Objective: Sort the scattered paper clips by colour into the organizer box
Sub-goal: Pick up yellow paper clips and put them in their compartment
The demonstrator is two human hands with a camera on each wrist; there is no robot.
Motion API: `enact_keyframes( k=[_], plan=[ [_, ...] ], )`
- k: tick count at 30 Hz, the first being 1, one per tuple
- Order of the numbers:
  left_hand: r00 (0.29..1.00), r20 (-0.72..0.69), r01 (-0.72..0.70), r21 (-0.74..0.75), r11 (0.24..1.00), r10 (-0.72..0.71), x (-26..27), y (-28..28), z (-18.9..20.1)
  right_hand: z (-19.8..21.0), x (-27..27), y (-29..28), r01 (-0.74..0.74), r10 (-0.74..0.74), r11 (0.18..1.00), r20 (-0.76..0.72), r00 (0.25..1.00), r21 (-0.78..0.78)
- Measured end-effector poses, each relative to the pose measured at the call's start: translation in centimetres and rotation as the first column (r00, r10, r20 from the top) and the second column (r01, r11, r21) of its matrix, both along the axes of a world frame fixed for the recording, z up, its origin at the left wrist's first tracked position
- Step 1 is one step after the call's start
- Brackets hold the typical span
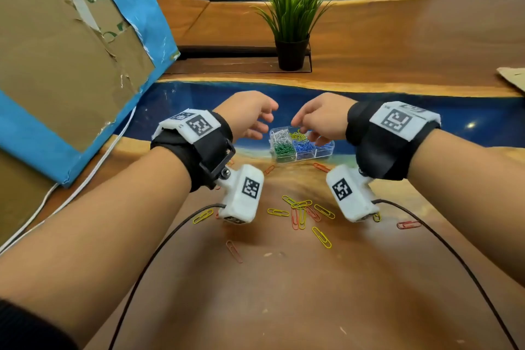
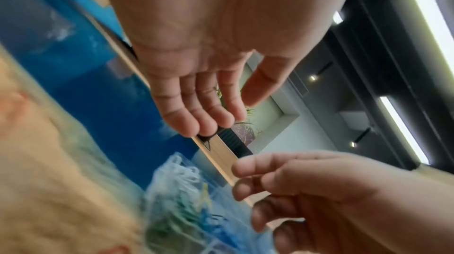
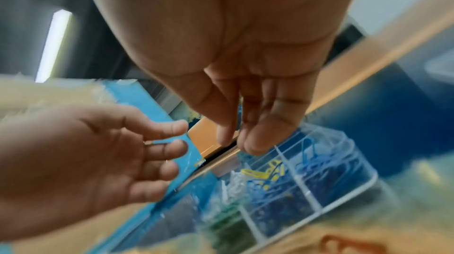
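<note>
A clear organizer box (image 1: 329, 148) sits on the table where the blue resin meets the wood. Its compartments hold white, yellow, green and blue clips. My left hand (image 1: 265, 122) hovers just left of the box, fingers relaxed and holding nothing (image 2: 221, 114). My right hand (image 1: 302, 129) hangs over the yellow compartment (image 3: 260, 173). Its thumb and fingers (image 3: 255, 141) nearly meet, and I see no clip between them. Nearer me, yellow clips (image 1: 301, 204) and orange clips (image 1: 295, 219) lie scattered on the wood. Both wrist views are blurred.
A potted plant (image 1: 292, 37) stands behind the box. A large cardboard and blue panel (image 1: 71, 51) leans at the left, with a white cable (image 1: 85, 176) along it. Dark wrist-camera cables (image 1: 147, 264) cross the near table. A cardboard scrap (image 1: 511, 77) lies far right.
</note>
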State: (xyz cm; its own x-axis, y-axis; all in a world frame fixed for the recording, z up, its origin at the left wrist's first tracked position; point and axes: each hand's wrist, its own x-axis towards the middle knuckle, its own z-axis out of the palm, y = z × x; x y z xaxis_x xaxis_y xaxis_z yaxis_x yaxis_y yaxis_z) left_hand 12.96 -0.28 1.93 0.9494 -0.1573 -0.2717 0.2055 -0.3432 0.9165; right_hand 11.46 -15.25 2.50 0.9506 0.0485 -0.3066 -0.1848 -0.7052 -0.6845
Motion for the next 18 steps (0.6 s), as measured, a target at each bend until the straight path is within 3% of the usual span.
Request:
enact_keyframes(
  k=[3, 5, 8, 12, 18],
  plan=[
    [0.997, 0.042, 0.053, 0.101, 0.993, -0.058, -0.5, 0.9, -0.5, -0.2, 0.1, 0.4, -0.188, 0.222, 0.889, 0.034, 0.975, -0.417],
    [0.994, 0.065, 0.072, 0.157, 0.985, -0.083, -0.8, 1.6, -0.8, -0.1, 0.1, 0.6, -0.244, 0.28, 0.819, -0.01, 0.96, -0.518],
    [0.987, 0.096, 0.101, 0.26, 0.96, -0.13, -1.2, 2.4, -1.2, -0.3, 0.0, 0.4, -0.259, 0.29, 0.786, -0.035, 0.956, -0.562],
    [0.968, 0.139, 0.134, 0.427, 0.894, -0.211, -1.5, 3.5, -1.6, -0.4, -0.1, 0.2, -0.217, 0.258, 0.819, 0.003, 0.966, -0.531],
    [0.935, 0.13, 0.119, 0.76, 0.639, -0.329, -1.4, 6.1, -1.7, -0.4, -0.7, 1.2, -0.221, 0.31, 0.848, 0.113, 0.944, -0.483]
  ],
)
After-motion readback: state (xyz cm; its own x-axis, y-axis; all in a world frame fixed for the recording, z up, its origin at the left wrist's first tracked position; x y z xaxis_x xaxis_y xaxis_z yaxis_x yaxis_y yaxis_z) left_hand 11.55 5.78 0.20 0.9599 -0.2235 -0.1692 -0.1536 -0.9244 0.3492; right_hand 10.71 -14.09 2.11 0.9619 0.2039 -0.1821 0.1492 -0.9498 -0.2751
